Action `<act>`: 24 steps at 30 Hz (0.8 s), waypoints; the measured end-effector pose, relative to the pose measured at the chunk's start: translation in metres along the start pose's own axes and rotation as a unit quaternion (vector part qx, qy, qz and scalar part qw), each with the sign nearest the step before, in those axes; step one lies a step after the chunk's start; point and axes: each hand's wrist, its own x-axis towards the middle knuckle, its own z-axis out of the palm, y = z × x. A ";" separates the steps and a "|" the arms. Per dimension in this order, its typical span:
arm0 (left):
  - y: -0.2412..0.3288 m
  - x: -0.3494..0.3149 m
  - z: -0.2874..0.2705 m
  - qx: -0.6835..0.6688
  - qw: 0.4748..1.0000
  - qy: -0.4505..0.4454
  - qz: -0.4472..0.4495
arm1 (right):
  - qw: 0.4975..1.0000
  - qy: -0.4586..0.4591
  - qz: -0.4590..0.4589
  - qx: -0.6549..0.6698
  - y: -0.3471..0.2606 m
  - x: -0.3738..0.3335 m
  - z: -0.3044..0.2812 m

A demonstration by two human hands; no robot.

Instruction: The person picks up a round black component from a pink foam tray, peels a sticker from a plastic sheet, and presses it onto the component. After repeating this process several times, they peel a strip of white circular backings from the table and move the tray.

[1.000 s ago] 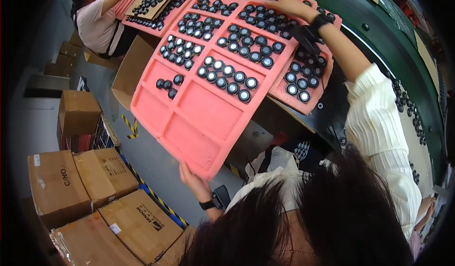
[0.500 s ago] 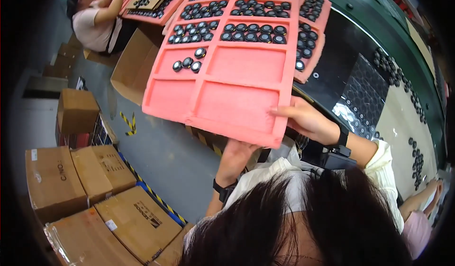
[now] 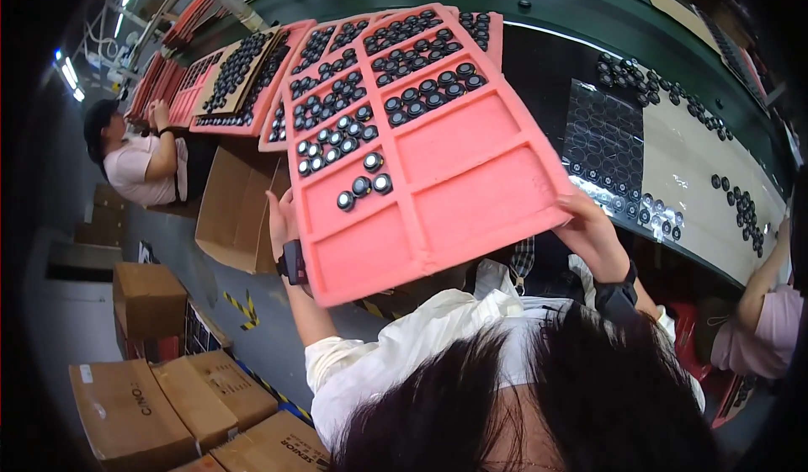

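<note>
A large pink foam tray (image 3: 471, 235) with walled compartments is held in front of me, its far part over other pink trays. Small round black parts (image 3: 432, 98) with pale or dark tops fill its far compartments. A few more, such as one black part (image 3: 373, 162), lie in a left compartment, while the nearest compartments hold none. My left hand (image 3: 284, 224) is closed at the tray's left edge, partly hidden by it. At the near right corner my right hand (image 3: 593, 235) grips the edge, thumb on top and fingers underneath out of sight.
An open cardboard box (image 3: 231, 207) stands left of the tray. Closed cartons (image 3: 126, 409) are stacked at lower left. A person (image 3: 139, 156) works at far left beside more trays. On the right, a workbench (image 3: 699, 169) carries loose black parts and a clear sheet (image 3: 602, 131); another person's sleeve (image 3: 762, 329) shows there.
My left hand has moved from under the near edge to the tray's left side. The tray has turned, its near left corner swinging closer. My right hand still holds the right corner.
</note>
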 end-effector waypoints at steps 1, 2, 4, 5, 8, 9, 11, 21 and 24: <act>0.005 0.011 0.000 0.019 0.999 0.010 -0.042 | 1.000 0.007 -0.006 0.002 0.006 -0.002 0.000; 0.008 0.019 -0.001 0.038 0.996 0.021 -0.084 | 0.998 -0.005 -0.030 0.057 0.013 -0.002 -0.002; -0.001 0.026 0.010 0.030 0.993 0.032 -0.105 | 0.982 -0.021 -0.082 0.169 0.026 -0.006 -0.008; -0.006 0.027 0.019 0.023 0.992 0.049 -0.118 | 0.981 -0.010 -0.087 0.171 0.027 -0.007 -0.004; -0.010 0.026 0.036 0.014 0.986 0.065 -0.152 | 0.991 0.019 -0.100 0.092 0.026 -0.002 0.025; -0.010 0.025 0.040 0.012 0.984 0.065 -0.166 | 0.991 0.024 -0.100 0.090 0.024 0.001 0.029; -0.020 0.021 0.044 0.010 0.982 0.069 -0.176 | 0.984 0.083 -0.159 0.012 0.017 0.012 0.033; -0.069 0.017 0.087 0.062 0.989 0.106 0.079 | 0.982 0.065 -0.137 -0.116 -0.070 0.095 0.008; -0.076 0.027 0.100 0.088 0.977 0.132 0.142 | 0.986 0.019 -0.116 -0.119 -0.094 0.142 -0.008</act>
